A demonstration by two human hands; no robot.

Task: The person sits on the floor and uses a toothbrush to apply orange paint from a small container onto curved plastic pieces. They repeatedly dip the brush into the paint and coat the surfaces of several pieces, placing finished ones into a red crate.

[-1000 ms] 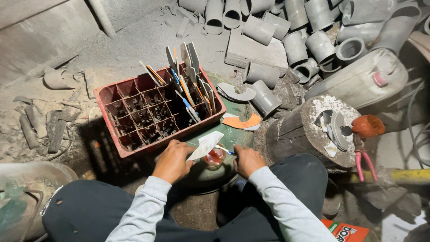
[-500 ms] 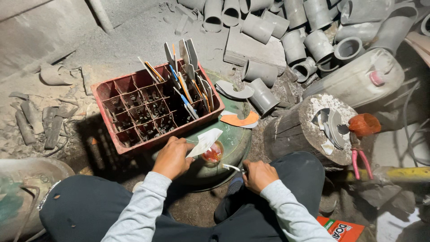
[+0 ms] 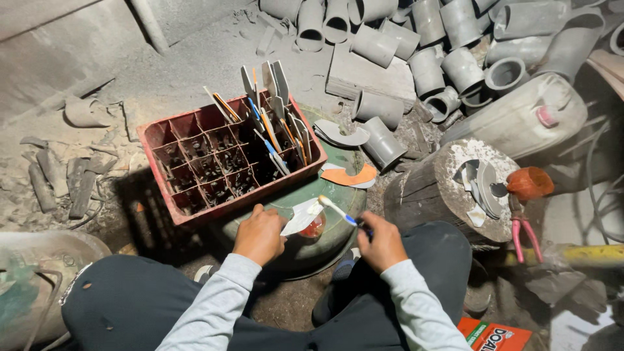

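Observation:
My left hand (image 3: 260, 235) grips a flat white plastic piece (image 3: 302, 216) by its near edge. My right hand (image 3: 382, 243) holds a toothbrush (image 3: 338, 211) with a blue and white handle, its head touching the top of the white piece. Both hands hover over a small red-rimmed pot (image 3: 314, 228) that rests on a green drum top (image 3: 338, 169). Just beyond my left hand stands a red divided crate (image 3: 214, 162) with several flat blades and strips (image 3: 273, 117) upright in its far right cells.
A wooden stump (image 3: 448, 188) at right carries cut plastic scraps and an orange lump (image 3: 530, 183). Red-handled pliers (image 3: 523, 235) hang beside it. Grey pipe sections (image 3: 416, 45) pile at the back, with a white jerrycan (image 3: 520, 117). An orange plastic cutout (image 3: 348, 175) lies on the drum.
My right hand first drew back to the right from the white piece, then brought the toothbrush head up against it. My left hand kept the white piece over the pot.

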